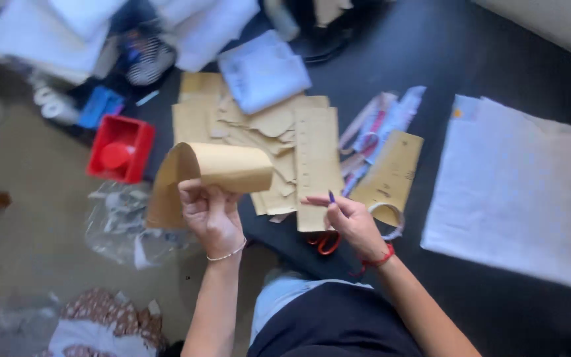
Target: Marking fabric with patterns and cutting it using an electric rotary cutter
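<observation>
My left hand [211, 215] grips a large sheet of tan pattern paper [216, 168] that curls over at the top, held up above the table edge. My right hand [350, 221] holds a small blue pen [331, 196] upright between its fingers, just over the lower end of a long tan paper strip [317, 165] marked like a ruler. Under that hand lie orange-handled scissors [325, 243], partly hidden. A heap of cut tan paper pieces [266, 129] lies on the dark table [470, 59] beyond both hands.
A large white fabric sheet [517, 192] lies at right. Folded white cloth [264, 69] sits at the back. A red box [121, 148] and a blue item [100, 106] stand at left. Crumpled clear plastic [123, 228] lies near the floor. A measuring tape [391, 218] is beside my right hand.
</observation>
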